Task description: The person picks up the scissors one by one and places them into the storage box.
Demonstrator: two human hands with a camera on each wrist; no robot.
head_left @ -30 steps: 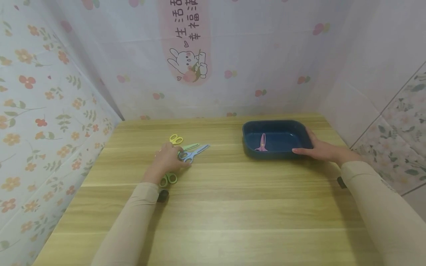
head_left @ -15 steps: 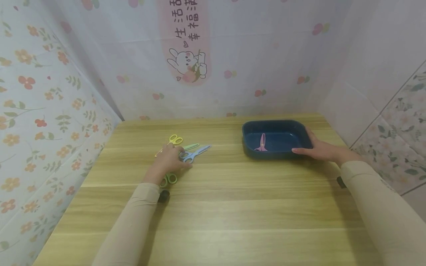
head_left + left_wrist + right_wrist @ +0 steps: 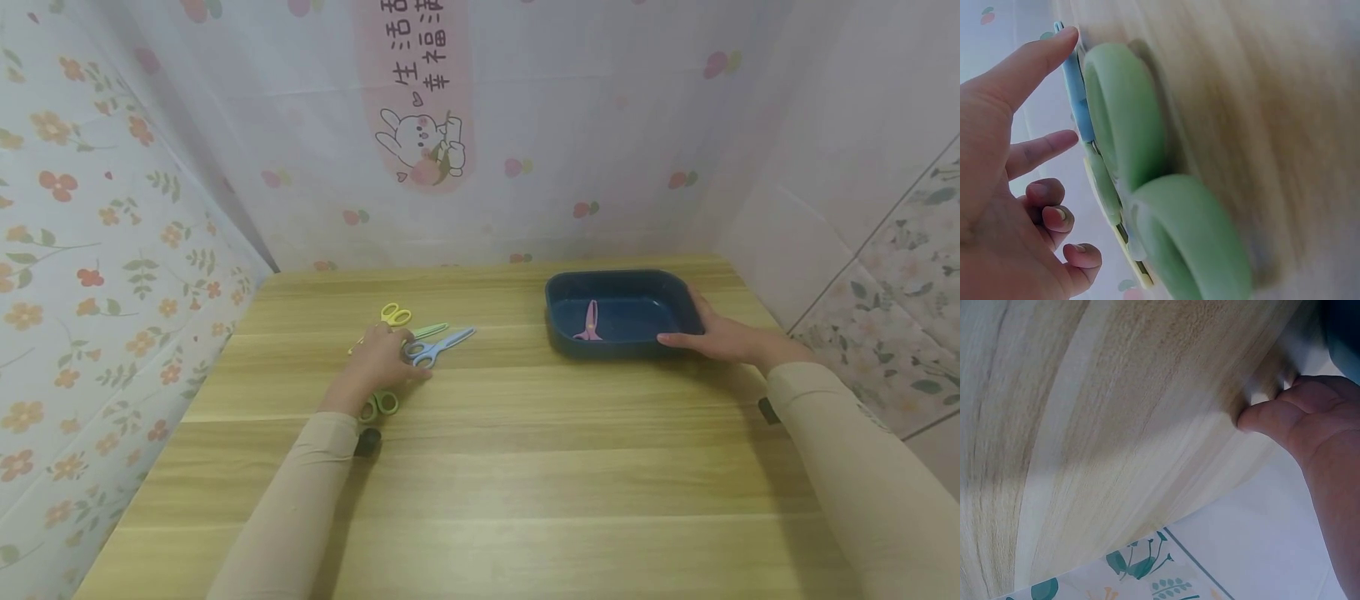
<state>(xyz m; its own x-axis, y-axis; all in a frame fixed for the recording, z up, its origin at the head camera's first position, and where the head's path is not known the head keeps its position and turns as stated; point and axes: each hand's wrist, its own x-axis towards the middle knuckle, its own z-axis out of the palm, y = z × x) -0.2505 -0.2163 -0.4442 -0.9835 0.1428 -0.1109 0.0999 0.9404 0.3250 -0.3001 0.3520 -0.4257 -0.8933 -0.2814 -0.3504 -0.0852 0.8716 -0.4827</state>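
Observation:
On the left half of the table my left hand (image 3: 371,362) pinches the handles of a blue pair of scissors (image 3: 452,339), thumb on the near loop and index finger on the far one. Those scissors lie with their tips to the right. The left wrist view shows the thumb and index finger along the blue scissors (image 3: 1075,87), the other fingers curled. Green scissors handles (image 3: 387,402) stick out beside the wrist. My right hand (image 3: 727,336) holds the right end of a dark blue basin (image 3: 618,350), thumb along its front wall. Purple scissors (image 3: 590,323) lean inside the basin.
Yellow scissors (image 3: 396,315) lie just beyond my left hand, which partly covers them. A pale green blade (image 3: 432,330) shows behind the blue scissors. A patterned curtain (image 3: 517,192) hangs along the back edge of the wooden table (image 3: 510,467).
The blue scissors have shifted very slightly to the right at their tips. Both hands, the basin and the other scissors stay practically in place.

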